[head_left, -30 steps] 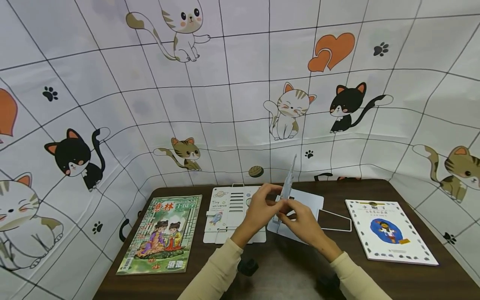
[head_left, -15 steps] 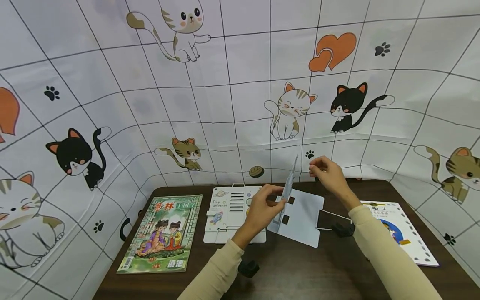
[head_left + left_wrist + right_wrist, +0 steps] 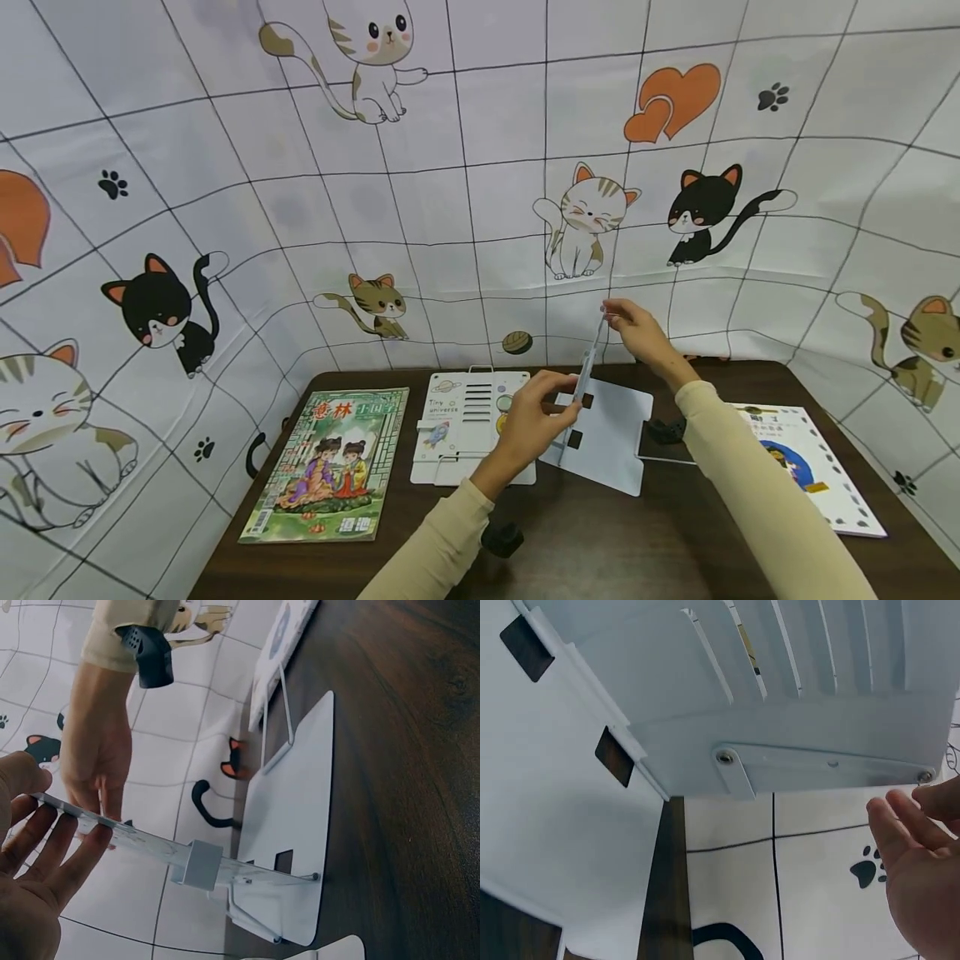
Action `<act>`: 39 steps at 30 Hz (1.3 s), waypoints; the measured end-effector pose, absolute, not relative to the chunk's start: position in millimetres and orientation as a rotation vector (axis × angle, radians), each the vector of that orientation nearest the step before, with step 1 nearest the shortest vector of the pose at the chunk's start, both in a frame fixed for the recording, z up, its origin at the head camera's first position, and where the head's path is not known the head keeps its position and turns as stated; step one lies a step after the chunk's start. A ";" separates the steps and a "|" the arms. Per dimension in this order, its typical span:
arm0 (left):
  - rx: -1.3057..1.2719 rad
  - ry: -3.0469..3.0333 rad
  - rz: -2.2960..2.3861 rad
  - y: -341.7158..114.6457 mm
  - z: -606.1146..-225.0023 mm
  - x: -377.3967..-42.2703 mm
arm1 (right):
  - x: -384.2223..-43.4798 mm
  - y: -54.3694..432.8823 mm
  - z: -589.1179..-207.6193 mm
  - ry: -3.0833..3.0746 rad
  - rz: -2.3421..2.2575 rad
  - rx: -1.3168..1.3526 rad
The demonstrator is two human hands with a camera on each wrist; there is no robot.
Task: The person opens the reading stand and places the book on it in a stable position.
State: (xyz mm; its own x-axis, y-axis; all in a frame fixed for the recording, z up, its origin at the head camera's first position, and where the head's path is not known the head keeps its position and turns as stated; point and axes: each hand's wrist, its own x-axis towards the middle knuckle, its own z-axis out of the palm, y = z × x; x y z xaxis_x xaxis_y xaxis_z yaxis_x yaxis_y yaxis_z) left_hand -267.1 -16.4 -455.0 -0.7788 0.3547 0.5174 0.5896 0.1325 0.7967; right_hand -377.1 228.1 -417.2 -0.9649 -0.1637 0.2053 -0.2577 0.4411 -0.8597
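Note:
A pale metal book stand is unfolded, its base plate on the table and its slotted panel upright. My left hand grips the panel, thumb on one side and fingers on the other, also clear in the left wrist view. By the panel's upper far corner is my right hand, its extended fingers beside the end of a pivoting arm; whether they touch it is unclear. A second book stand, printed "Tiny universe", lies flat to the left.
A green illustrated magazine lies at the left of the dark wooden table. At the right is a white book, partly behind the right sleeve. A cat-print cloth hangs behind. Black wrist devices sit near both forearms.
My right hand has left the left hand and the panel's lower part, gone right and up, then come back left to the panel's top corner. The left hand keeps its grip.

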 end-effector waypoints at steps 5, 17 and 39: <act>-0.929 -2.221 -1.679 -17.7 -456.1 -267.5 | -378.3 220.1 -418.8 -2.531 1.662 0.382; -0.881 -2.227 -1.655 -21.7 -461.9 -279.9 | -368.4 241.8 -420.8 -2.400 1.716 0.270; -0.676 -2.319 -1.635 -31.8 -464.4 -309.0 | -311.6 291.2 -437.4 -2.375 1.403 0.160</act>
